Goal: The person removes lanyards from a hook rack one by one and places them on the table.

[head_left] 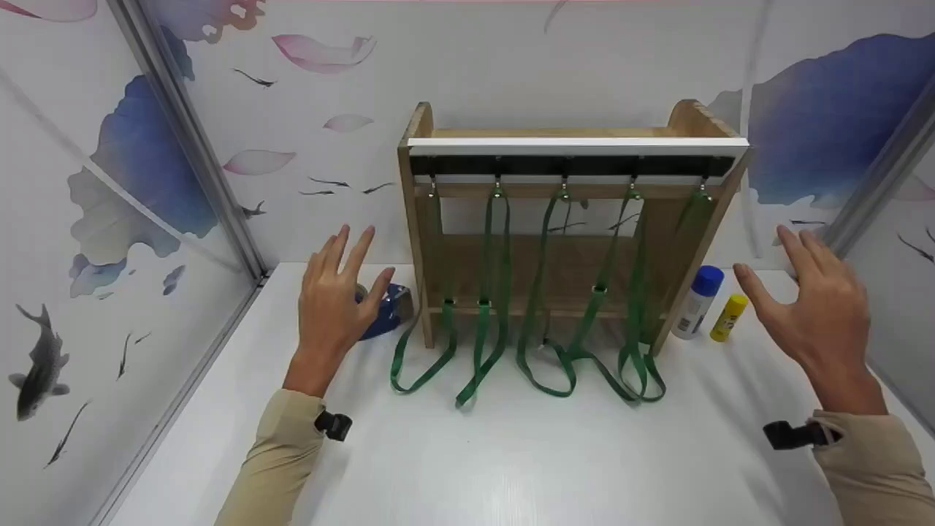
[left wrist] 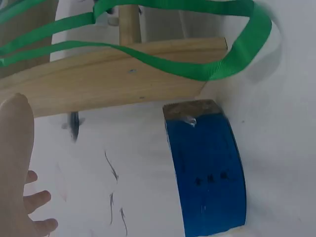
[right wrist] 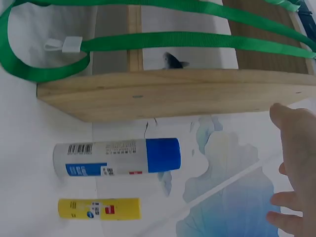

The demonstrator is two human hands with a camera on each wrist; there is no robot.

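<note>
Hands: my left hand (head_left: 332, 296) and right hand (head_left: 825, 310) hover, fingers spread.
Rack (head_left: 573, 267): 12 o'clock from me, green straps (head_left: 483, 329) hanging from it.
Rack's 4 o'clock: bottle (head_left: 696, 305), glue stick (head_left: 728, 318).
Rack's 8 o'clock: blue item (head_left: 391, 310).

A white table (head_left: 511, 460) bears a blue object (head_left: 394, 305) at left and, at right, a white tube (head_left: 696, 307) with a blue cap beside a yellow stick (head_left: 728, 319). Pale walls (head_left: 511, 66) carry painted petals (head_left: 318, 57), blue leaves (head_left: 840, 120) and a fish (head_left: 44, 369); a metal post (head_left: 191, 139) leans at left.
</note>
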